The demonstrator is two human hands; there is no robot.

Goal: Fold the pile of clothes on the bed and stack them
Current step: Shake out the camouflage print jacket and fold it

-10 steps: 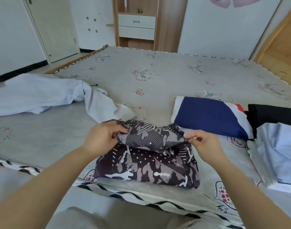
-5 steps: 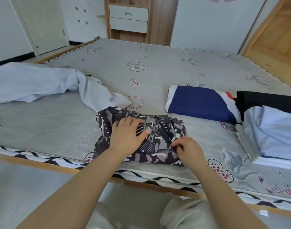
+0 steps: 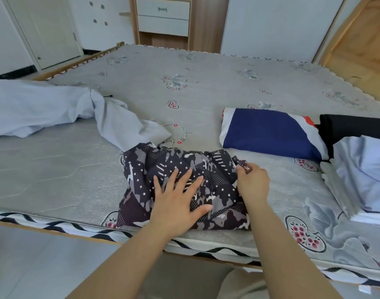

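Observation:
A dark patterned garment (image 3: 141, 169), black and grey with white dots, lies folded into a compact block near the bed's front edge. My left hand (image 3: 178, 199) presses flat on top of it with fingers spread. My right hand (image 3: 252, 182) pinches the garment's right edge near a small tab. A folded navy garment (image 3: 268, 131) with white and red trim lies to the right, with a folded black garment (image 3: 355, 126) beyond it. A folded pale blue garment (image 3: 365, 175) lies at the far right. An unfolded pale blue garment (image 3: 46, 106) sprawls at the left.
The bed (image 3: 206, 87) has a grey flowered cover and a black-and-white zigzag border along its front edge (image 3: 55, 223). A wooden cabinet with drawers (image 3: 163, 18) stands behind the bed, with a white door (image 3: 44, 29) at the left.
I folded the top of the patterned garment down onto itself. My left hand went from holding its edge to pressing flat on top; my right hand moved to its right edge.

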